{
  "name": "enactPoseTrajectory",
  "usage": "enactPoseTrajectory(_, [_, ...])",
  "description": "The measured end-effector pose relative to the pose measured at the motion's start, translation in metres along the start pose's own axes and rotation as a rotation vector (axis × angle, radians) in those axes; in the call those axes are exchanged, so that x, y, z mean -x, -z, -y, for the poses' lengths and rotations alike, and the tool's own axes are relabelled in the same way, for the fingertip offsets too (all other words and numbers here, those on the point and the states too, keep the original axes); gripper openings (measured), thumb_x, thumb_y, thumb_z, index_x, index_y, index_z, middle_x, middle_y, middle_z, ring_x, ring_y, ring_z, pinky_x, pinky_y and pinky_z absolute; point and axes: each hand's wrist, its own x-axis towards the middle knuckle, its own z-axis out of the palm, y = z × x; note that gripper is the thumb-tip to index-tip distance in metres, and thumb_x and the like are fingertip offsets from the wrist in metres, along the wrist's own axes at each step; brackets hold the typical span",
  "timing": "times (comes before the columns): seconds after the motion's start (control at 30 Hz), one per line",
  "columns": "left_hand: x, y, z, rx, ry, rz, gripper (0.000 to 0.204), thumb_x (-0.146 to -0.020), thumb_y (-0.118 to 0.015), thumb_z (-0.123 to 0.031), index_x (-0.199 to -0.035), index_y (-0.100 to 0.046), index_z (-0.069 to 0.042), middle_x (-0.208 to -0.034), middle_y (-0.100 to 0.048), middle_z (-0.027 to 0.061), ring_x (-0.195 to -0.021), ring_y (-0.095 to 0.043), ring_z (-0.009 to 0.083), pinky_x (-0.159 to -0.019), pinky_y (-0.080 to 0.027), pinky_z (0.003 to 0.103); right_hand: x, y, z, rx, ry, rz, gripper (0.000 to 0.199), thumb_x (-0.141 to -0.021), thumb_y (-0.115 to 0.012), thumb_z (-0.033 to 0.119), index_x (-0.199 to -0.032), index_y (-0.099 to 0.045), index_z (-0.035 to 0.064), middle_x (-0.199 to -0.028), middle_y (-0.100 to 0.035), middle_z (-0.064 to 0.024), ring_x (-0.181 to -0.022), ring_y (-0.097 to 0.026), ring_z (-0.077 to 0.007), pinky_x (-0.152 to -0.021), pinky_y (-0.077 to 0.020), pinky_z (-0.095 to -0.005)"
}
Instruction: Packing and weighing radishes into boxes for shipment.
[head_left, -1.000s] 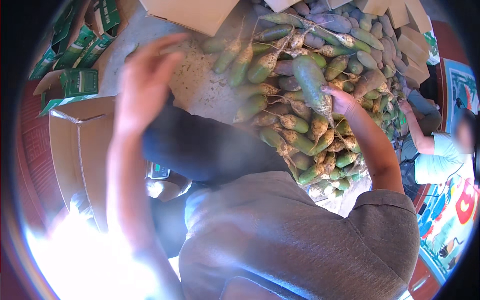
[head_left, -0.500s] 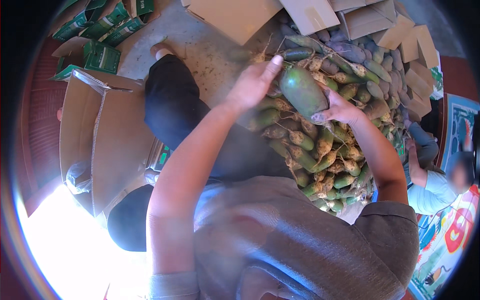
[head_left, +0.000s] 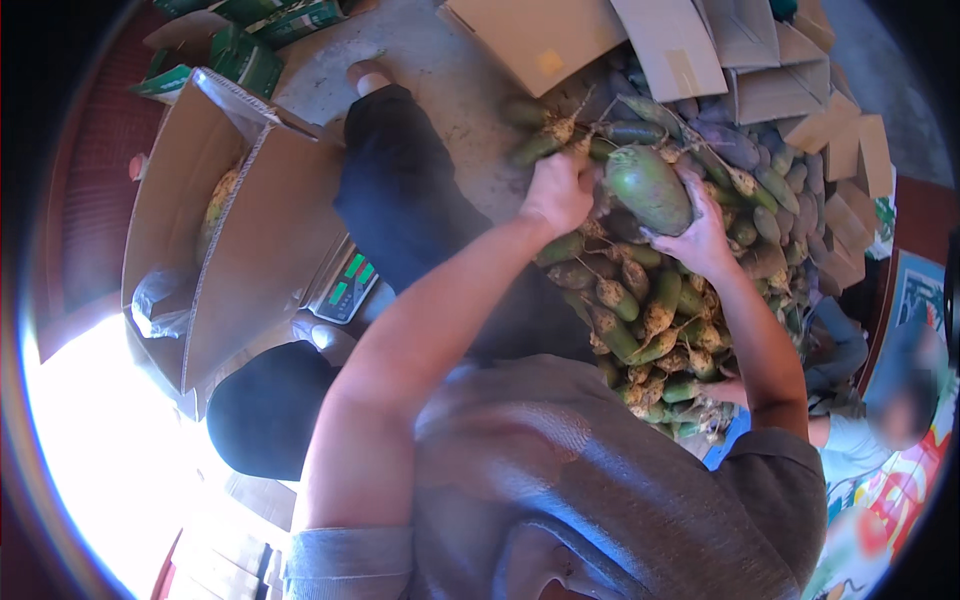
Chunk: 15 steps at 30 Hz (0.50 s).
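Note:
A thick green radish rests in my right hand, whose fingers and thumb wrap its right and lower side above the pile. Just left of it is my left hand, closed with its fingers curled in; what it grips, if anything, is hidden. Beneath both hands spreads a heap of green radishes, many with soil-covered, stringy root ends. Darker, purplish-grey roots lie at the heap's far right.
To my left stands an open cardboard box with a clear plastic bag inside. A digital scale sits beside it. Flattened and open cartons edge the heap's far side; green boxes stand far left. Another person is at the right.
My left hand has come off the radish and closed beside it. The radish remains in my right hand, slightly farther right. The view has shifted, bringing more of the scale into sight.

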Motion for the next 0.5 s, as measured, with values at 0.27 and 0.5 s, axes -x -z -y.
enactPoseTrajectory(0.27, [-0.025,0.023,-0.029,0.017,0.292,0.162,0.067,-0.097,-0.045,-0.062,-0.122,-0.059,-0.001,-0.108,-0.068,0.0242,-0.098,-0.067,0.0401,-0.09,-0.051,0.047,-0.024,0.007,0.015,0.43,0.165,-0.008,0.088,-0.054,-0.09,0.016,-0.133,-0.051,0.0084,-0.123,-0.063,-0.0159,-0.112,-0.06,-0.0426,-0.105,-0.0453,-0.049])
enactPoseTrajectory(0.5, [-0.014,0.008,-0.019,0.197,0.16,-0.233,0.008,-0.086,-0.06,-0.006,-0.086,-0.062,0.001,-0.084,-0.066,0.0274,-0.086,-0.065,0.0463,-0.08,-0.052,0.051,-0.012,-0.007,0.024,0.359,0.111,-0.126,0.092,-0.054,-0.088,0.008,-0.137,-0.05,0.0083,-0.126,-0.061,-0.0178,-0.113,-0.057,-0.0426,-0.102,-0.0452,-0.0505])
